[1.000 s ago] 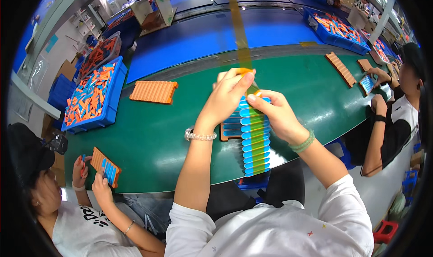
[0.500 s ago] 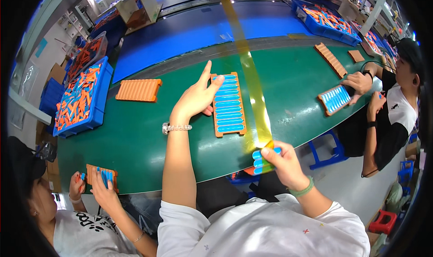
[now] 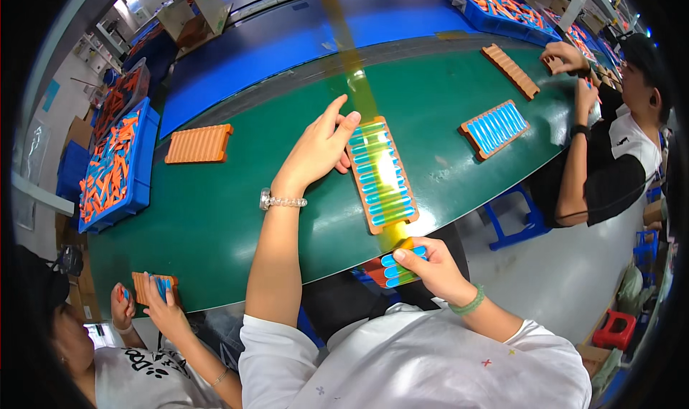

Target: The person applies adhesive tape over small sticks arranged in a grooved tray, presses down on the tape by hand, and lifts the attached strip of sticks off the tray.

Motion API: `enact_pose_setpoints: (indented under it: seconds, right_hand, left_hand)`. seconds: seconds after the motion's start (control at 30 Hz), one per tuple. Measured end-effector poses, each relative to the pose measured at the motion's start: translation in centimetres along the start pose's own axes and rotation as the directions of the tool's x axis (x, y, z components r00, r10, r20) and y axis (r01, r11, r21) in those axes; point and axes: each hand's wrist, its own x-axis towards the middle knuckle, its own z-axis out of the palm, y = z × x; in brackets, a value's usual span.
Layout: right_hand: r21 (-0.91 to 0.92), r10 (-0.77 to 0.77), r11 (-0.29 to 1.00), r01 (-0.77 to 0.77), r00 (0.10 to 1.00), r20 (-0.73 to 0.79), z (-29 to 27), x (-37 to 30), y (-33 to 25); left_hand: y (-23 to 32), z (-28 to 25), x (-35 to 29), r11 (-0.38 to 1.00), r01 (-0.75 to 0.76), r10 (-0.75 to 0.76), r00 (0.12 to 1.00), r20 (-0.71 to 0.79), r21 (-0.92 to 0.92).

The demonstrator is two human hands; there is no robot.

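My right hand (image 3: 429, 265) pinches the near end of a long, see-through yellow tape (image 3: 391, 172). Beneath those fingers are several blue, round-ended strips (image 3: 399, 271) on a reddish-orange backing, partly hidden by the hand. From there the tape stretches away over an orange ridged tray (image 3: 377, 229) filled with a row of blue strips (image 3: 366, 166), and on across the table. My left hand (image 3: 313, 151) is at the tray's left edge, fingers extended and holding nothing; some fingertips are hidden behind the hand.
On the green table (image 3: 273, 265) lie an empty orange tray (image 3: 199, 143), a filled tray (image 3: 495, 129) and a long narrow orange tray (image 3: 511, 72). A blue bin (image 3: 118, 166) of orange and blue pieces stands left. Co-workers' hands (image 3: 163, 307) work at left and right.
The tape has swung left, from beside the filled tray to above it, as my right hand moved left. The co-worker at right has let go of a filled tray and reached farther away.
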Motion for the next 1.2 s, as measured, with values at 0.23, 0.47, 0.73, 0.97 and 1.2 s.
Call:
enact_pose_setpoints:
  seconds: [0.23, 0.47, 0.73, 0.97, 1.2]
  right_hand:
    - [0.019, -0.003, 1.000, 0.005, 0.998, -0.066, -1.0, -0.8, 0.4]
    - [0.075, -0.085, 0.990, 0.115, 0.943, -0.322, 0.2, -0.9, 0.7]
    - [-0.461, -0.518, 0.784, 0.416, 0.847, -0.117, -0.8, 0.1, 1.6]
    - [-0.495, -0.458, 0.796, 0.347, 0.881, -0.118, -1.2, -0.1, 1.1]
    - [-0.441, -0.441, 0.829, 0.345, 0.887, -0.136, -1.1, 0.0, 0.9]
  left_hand:
    - [-0.5, 1.9, -0.1, 0.913, -0.202, 0.188, 0.979, 0.073, 0.355]
    - [-1.0, 2.1, 0.3, 0.853, -0.276, 0.305, 0.952, 0.006, 0.443]
    - [-2.1, 1.3, 0.9, 0.906, -0.250, 0.263, 0.965, 0.009, 0.343]
    - [-2.4, 1.6, 0.7, 0.923, -0.246, 0.257, 0.966, 0.001, 0.297]
    - [-2.1, 1.5, 0.7, 0.921, -0.251, 0.258, 0.966, 0.015, 0.298]
